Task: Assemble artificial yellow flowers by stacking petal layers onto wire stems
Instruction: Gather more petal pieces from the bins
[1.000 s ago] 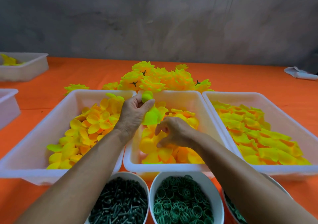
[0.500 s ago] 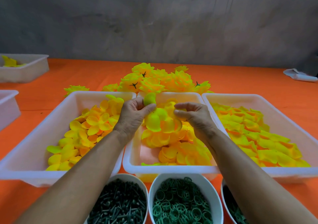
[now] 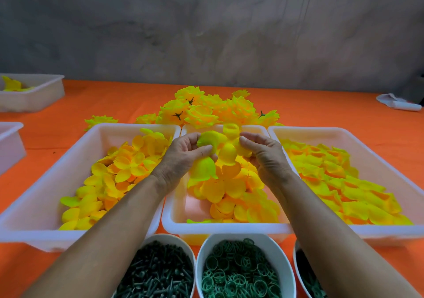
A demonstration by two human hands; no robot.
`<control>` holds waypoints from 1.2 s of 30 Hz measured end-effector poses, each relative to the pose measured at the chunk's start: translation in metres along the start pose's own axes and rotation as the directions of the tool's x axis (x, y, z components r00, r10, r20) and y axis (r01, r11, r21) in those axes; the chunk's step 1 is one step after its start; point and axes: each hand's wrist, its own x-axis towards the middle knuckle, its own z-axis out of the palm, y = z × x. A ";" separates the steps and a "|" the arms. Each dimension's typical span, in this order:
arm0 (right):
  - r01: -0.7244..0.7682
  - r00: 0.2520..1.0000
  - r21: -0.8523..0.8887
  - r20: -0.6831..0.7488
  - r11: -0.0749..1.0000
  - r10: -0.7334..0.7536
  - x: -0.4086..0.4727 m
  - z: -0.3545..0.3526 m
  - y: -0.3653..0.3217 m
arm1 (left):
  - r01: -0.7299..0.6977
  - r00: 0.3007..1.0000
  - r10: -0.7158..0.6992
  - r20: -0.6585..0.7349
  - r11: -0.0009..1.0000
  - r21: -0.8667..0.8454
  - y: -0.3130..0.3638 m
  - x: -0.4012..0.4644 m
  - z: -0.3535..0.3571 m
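Observation:
My left hand (image 3: pixel 183 158) pinches a partly built yellow flower bud (image 3: pixel 210 140) above the middle white tray (image 3: pixel 179 208). My right hand (image 3: pixel 263 155) holds a yellow petal layer (image 3: pixel 228 152) right beside the bud, its fingers curled round the layer's right edge. The two pieces touch between my hands. Loose yellow-orange petals (image 3: pixel 231 190) fill the middle tray below them. No wire stem shows; my fingers and the petals hide it.
A left tray (image 3: pixel 46 197) and a right tray (image 3: pixel 390 158) hold more petals. Finished yellow flowers (image 3: pixel 206 109) lie piled behind the trays. Near me stand bowls of dark stems (image 3: pixel 158 274) and green rings (image 3: pixel 238 272). More trays (image 3: pixel 39 96) sit far left on the orange table.
My right hand lifted a petal layer out of the middle tray and brought it up and left against the bud. My left hand shifted slightly right with the bud.

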 end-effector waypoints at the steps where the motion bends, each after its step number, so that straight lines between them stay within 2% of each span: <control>1: -0.023 1.000 0.021 0.018 1.000 0.022 0.001 0.000 0.000 | -0.001 1.000 0.001 -0.021 1.000 0.000 0.000 0.000 0.000; 5: -0.053 0.997 0.037 0.058 0.998 0.051 0.002 0.001 0.000 | -0.021 0.999 0.023 -0.049 0.999 0.047 -0.003 0.001 -0.001; 8: -0.013 1.000 0.060 0.003 0.998 0.013 0.002 0.002 -0.001 | -0.060 0.993 0.067 -0.096 0.996 0.066 -0.005 0.002 -0.001; 11: 0.049 0.997 0.014 -0.055 0.999 -0.048 0.001 0.002 0.001 | -0.109 0.987 0.122 -0.107 0.986 0.123 -0.004 0.002 -0.001; 15: 0.106 0.991 -0.043 -0.078 0.993 -0.109 -0.002 0.004 0.002 | -0.105 0.991 0.108 -0.074 0.993 0.048 -0.003 0.001 0.003; 18: 0.159 0.980 0.033 -0.126 0.987 -0.154 0.000 0.005 0.000 | -0.062 0.998 0.062 0.009 0.998 0.017 -0.005 0.001 0.003; 20: 0.183 0.974 0.100 -0.150 0.978 -0.167 0.001 0.004 -0.002 | -0.043 0.999 0.040 0.037 0.994 0.103 -0.006 0.002 0.003; 25: 0.138 0.985 0.296 -0.142 0.945 -0.099 0.004 0.000 -0.004 | 0.021 1.000 -0.022 -0.001 0.976 0.215 -0.009 0.003 0.000; 27: 0.096 0.993 0.366 -0.104 0.925 -0.062 0.005 -0.001 -0.006 | 0.023 0.998 -0.033 0.060 0.987 0.161 -0.007 0.002 0.001; 29: 0.064 0.996 0.403 -0.075 0.913 -0.037 0.006 -0.002 -0.008 | 0.055 0.980 -0.081 0.181 0.988 0.144 -0.005 -0.001 0.002; 31: 0.048 0.998 0.404 -0.051 0.913 -0.031 0.005 -0.001 -0.009 | 0.066 0.950 -0.145 0.277 0.959 0.275 -0.002 -0.003 0.005; 33: 0.040 0.999 0.387 -0.033 0.921 -0.030 0.004 -0.001 -0.008 | 0.055 0.962 -0.146 0.229 0.930 0.363 0.000 -0.002 0.007; 36: 0.036 0.999 0.329 -0.036 0.944 -0.026 0.002 0.001 -0.006 | 0.028 1.000 -0.028 -0.005 0.953 0.301 0.001 0.001 0.005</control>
